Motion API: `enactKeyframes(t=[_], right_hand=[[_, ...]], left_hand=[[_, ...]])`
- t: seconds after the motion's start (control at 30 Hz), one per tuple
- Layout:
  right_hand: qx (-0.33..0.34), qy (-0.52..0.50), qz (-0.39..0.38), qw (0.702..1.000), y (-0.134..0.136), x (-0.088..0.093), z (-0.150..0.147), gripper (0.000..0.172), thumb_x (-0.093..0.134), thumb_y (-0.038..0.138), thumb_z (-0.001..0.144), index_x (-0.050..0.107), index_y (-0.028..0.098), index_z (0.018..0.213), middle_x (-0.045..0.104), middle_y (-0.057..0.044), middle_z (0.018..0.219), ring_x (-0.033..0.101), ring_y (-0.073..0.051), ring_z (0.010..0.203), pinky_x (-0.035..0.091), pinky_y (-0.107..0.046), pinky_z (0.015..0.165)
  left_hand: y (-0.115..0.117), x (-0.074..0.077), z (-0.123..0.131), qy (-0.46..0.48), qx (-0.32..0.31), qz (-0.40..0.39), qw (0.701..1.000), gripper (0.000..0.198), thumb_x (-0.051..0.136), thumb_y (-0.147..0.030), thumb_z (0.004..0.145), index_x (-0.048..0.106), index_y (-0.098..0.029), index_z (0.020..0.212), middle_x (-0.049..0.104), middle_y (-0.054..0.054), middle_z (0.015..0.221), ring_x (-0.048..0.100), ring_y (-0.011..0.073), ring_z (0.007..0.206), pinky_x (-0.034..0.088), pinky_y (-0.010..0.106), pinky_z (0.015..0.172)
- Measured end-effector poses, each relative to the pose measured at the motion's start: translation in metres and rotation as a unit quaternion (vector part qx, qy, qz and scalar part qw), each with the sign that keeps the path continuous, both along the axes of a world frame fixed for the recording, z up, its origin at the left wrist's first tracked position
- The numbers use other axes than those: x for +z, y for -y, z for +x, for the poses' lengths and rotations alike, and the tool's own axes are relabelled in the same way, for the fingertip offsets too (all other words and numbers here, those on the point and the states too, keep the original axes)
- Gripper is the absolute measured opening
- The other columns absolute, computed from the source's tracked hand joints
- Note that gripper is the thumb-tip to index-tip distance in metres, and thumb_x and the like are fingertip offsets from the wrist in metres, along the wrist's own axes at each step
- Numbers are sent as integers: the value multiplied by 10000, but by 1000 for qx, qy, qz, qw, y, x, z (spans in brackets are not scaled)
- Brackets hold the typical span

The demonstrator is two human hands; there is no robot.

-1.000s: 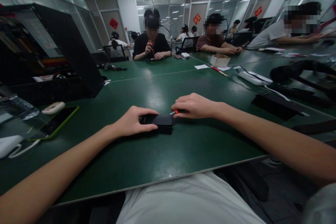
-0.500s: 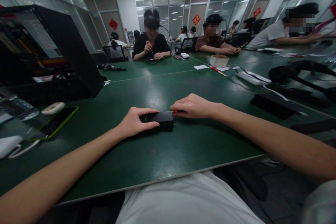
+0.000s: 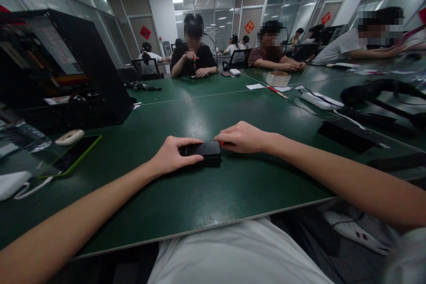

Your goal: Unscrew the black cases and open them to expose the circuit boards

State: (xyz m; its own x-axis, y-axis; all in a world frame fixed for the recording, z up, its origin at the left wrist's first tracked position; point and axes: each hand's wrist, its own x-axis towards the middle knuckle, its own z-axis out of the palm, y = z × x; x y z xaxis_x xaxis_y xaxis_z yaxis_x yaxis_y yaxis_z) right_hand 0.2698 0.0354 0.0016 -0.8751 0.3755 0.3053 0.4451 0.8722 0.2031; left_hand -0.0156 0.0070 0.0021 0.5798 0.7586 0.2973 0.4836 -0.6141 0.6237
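A small flat black device lies on the green table in front of me. My left hand grips its left end, thumb along the near side and fingers over the top. My right hand is closed round a thin tool with an orange-red collar, whose tip meets the device's right end. Most of the tool is hidden inside the fist.
At the left lie a phone in a green case, a white oval object, a white cable and a big black open box. Black cases and white power strips sit at the right. Several people work at the far side.
The black device has tipped from a raised tilt to lying flatter on the table. Both hands stayed on it, and the tool's visible tip has shortened against its right end.
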Motion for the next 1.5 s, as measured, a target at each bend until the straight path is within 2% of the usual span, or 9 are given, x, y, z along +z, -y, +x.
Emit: enactKeyframes(t=[0.23,0.43,0.63,0.9,1.0,1.1,1.23,1.33,1.5], right_hand=[[-5,-29,-6,1000,-2,-1,-1,245,474,275,1000,660,165,1116,739,-62,940,636,-151,726,344,-259,602],[-11,-52,-58,997,3,-9,-14,250,519,175,938,659,161,1144,740,-87,1014,661,-173,800,415,-266,676],[3,-85,-133,988,1,-13,-17,253,535,125,902,667,141,1118,738,-97,962,651,-170,798,438,-267,713],[6,-59,-124,990,1,-6,-10,255,511,194,937,662,160,1139,729,-89,955,636,-165,774,425,-269,695],[-1,-41,-124,991,-3,-3,-2,258,509,237,959,664,159,1150,729,-86,955,637,-165,771,423,-265,692],[-32,-34,-120,992,-9,-1,4,301,496,293,989,662,147,1193,741,-105,1003,656,-183,796,428,-279,700],[-50,-47,-134,989,-12,-2,6,338,516,302,990,643,133,1254,735,-130,1084,675,-206,890,464,-304,771],[-52,-66,-148,985,-11,-5,2,361,540,316,985,623,129,1282,712,-134,1099,664,-204,915,486,-315,811],[-57,-110,-161,979,-5,-9,-6,347,568,326,976,629,131,1257,669,-138,1133,643,-199,933,501,-324,832]], left_hand=[[0,0,1,0,-5,16,1000,470,803,-441,779,773,-154,1149,802,91,1051,743,256,908,533,310,796],[1,-1,0,4,-12,24,1000,472,809,-440,778,771,-149,1148,803,90,1042,745,251,910,538,314,811],[1,1,2,8,-15,30,999,453,803,-434,780,773,-158,1138,802,88,1038,744,244,897,544,308,813],[2,2,2,-1,-4,10,1000,468,796,-468,778,771,-177,1143,794,90,1059,730,268,942,537,332,842],[2,3,4,45,18,-34,998,445,788,-461,779,780,-167,1113,792,94,1048,725,275,939,540,347,857],[-2,1,6,169,37,-124,977,463,775,-494,793,770,-144,1097,792,102,998,723,266,935,544,343,864],[-13,-5,8,325,66,-236,914,553,742,-626,784,758,-102,962,760,99,835,701,208,764,552,312,780],[-20,-8,8,361,98,-277,885,622,645,-695,830,744,-96,965,699,64,710,634,162,630,530,275,664],[-21,-7,8,371,100,-295,875,618,577,-693,885,732,-106,996,660,37,656,595,142,589,501,241,610]])
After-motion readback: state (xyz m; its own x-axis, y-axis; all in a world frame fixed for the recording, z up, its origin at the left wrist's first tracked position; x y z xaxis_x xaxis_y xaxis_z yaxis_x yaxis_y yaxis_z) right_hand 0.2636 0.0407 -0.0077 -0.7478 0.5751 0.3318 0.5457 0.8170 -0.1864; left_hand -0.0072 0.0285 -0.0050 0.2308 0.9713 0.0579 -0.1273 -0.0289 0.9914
